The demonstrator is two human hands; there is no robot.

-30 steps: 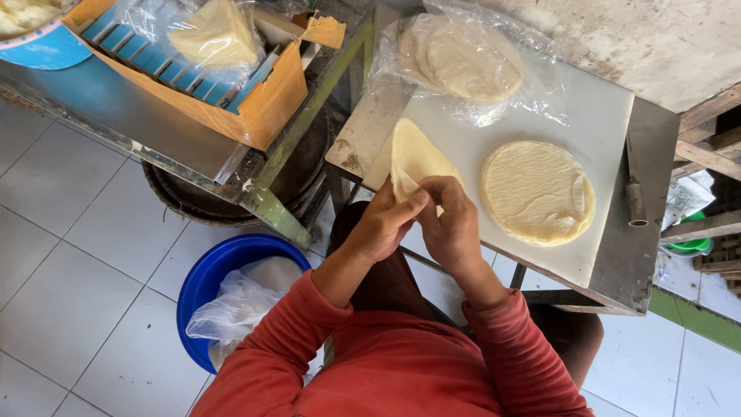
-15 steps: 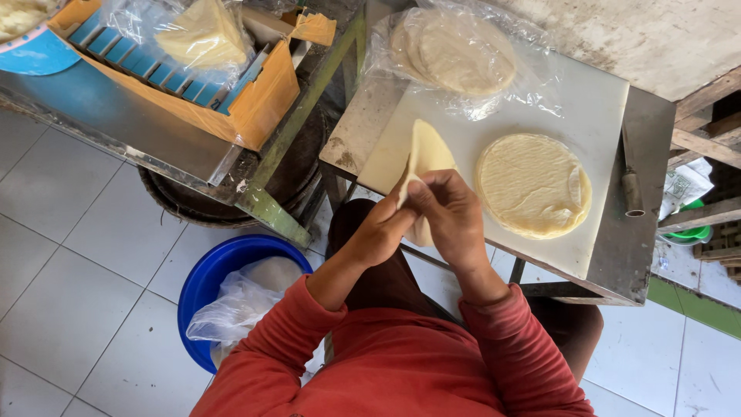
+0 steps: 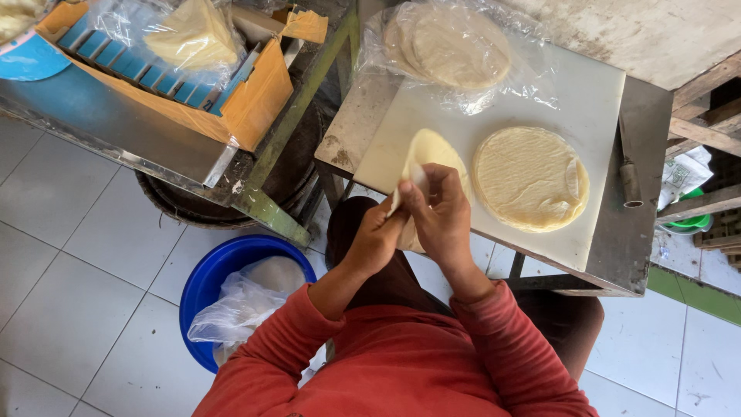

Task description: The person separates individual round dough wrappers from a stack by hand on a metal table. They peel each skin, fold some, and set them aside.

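Folding over at its lower edge, a thin pale round wrapper (image 3: pixel 431 154) is held up just above the near edge of a white cutting board (image 3: pixel 571 85), pinched between both hands. The left hand (image 3: pixel 378 235) is closed, its fingers gripping the wrapper's lower left edge. The right hand (image 3: pixel 441 216) is closed too, thumb and fingers pressed on the wrapper's lower middle, and the two hands touch each other at the fingertips. Both arms wear red sleeves (image 3: pixel 509 340).

Just to the right of the held wrapper, a stack of round wrappers (image 3: pixel 529 179) lies flat on the board, apart from the hands. At the far side of the board sits a clear plastic bag of more round wrappers (image 3: pixel 451 46). The board rests on a worn metal surface (image 3: pixel 644 224), where a small metal cylinder (image 3: pixel 630 181) lies along the right edge.

To the left, a lower steel surface (image 3: pixel 123 135) carries an orange and blue cardboard box (image 3: pixel 247 96) with a plastic-wrapped pale folded piece (image 3: pixel 193 38) on top. On the tiled floor (image 3: pixel 69 262) below stands a blue bucket (image 3: pixel 204 282) lined with a crumpled clear bag (image 3: pixel 247 301), near the left elbow.
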